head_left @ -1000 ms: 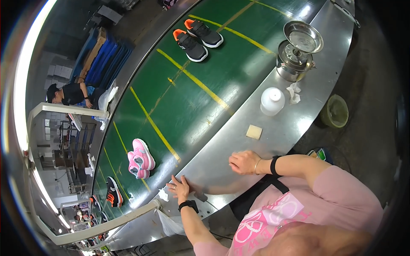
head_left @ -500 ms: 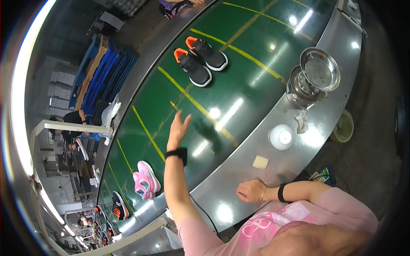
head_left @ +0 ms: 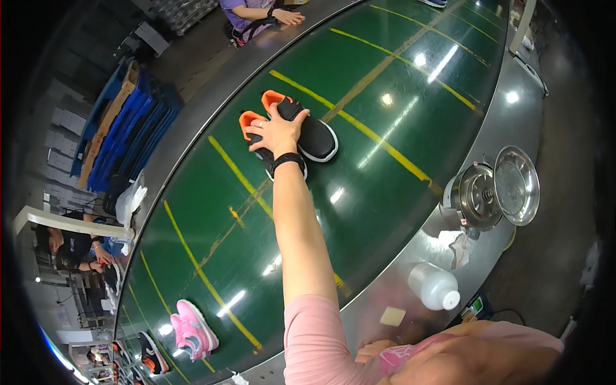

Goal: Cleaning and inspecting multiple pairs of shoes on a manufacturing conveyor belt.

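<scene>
My left hand (head_left: 277, 133) lies across a pair of black sneakers with orange linings, its fingers and thumb curved over their uppers. The right sneaker (head_left: 316, 138) of the pair shows its toe and white sole; the left sneaker (head_left: 253, 122) is largely covered by the hand and wrist. Both stand side by side on the green conveyor belt (head_left: 366, 186). Low in the view, only a bit of my right hand (head_left: 371, 350) appears at the metal ledge, below a pale square pad (head_left: 393, 316); its fingers are hidden.
Pink sneakers (head_left: 194, 330) and a dark orange-laced sneaker (head_left: 153, 353) sit at the belt's lower left. On the ledge stand a white plastic bottle (head_left: 434, 286), a crumpled cloth (head_left: 457, 249) and a metal pot (head_left: 476, 197) with a raised round lid. A co-worker's hand (head_left: 289, 17) rests across the belt.
My left hand has reached forward onto the black sneakers and taken hold of them. My right hand has slipped mostly out of sight. The whole view has shifted.
</scene>
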Demonstrator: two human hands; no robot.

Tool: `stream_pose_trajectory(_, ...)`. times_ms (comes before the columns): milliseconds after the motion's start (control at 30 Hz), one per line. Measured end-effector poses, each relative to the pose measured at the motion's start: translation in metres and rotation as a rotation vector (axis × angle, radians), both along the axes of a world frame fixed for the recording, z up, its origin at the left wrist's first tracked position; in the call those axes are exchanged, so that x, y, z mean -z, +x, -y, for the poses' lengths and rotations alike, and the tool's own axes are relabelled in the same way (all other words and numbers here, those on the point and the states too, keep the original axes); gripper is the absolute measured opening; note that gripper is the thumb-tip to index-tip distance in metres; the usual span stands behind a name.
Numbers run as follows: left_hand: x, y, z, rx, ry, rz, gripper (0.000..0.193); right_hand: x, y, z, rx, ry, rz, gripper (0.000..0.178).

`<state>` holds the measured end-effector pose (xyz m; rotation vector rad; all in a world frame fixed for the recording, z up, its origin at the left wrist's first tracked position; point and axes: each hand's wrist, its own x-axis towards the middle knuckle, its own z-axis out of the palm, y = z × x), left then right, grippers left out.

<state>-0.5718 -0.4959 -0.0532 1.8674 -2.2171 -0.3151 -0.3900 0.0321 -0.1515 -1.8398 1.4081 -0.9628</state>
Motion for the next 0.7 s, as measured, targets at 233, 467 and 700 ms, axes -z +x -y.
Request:
stream_pose_trajectory(233, -0.005, 0.010, 0.004, 0.027, 0.049, -0.165, 0.095, -0.005, 0.001, -0.005, -0.007, -0.002, -0.004, 0.011)
stream_pose_trajectory(467, -0.011, 0.092, -0.056, 0.119, -0.041, -0.281, 0.092, -0.010, 0.007, -0.014, -0.030, -0.118, 0.052, 0.012)
stream_pose_trajectory(700, -0.064, 0.202, -0.163, 0.446, -0.249, -0.124, 0.070, -0.012, 0.012, -0.022, 0.059, -0.145, 0.005, 0.011)
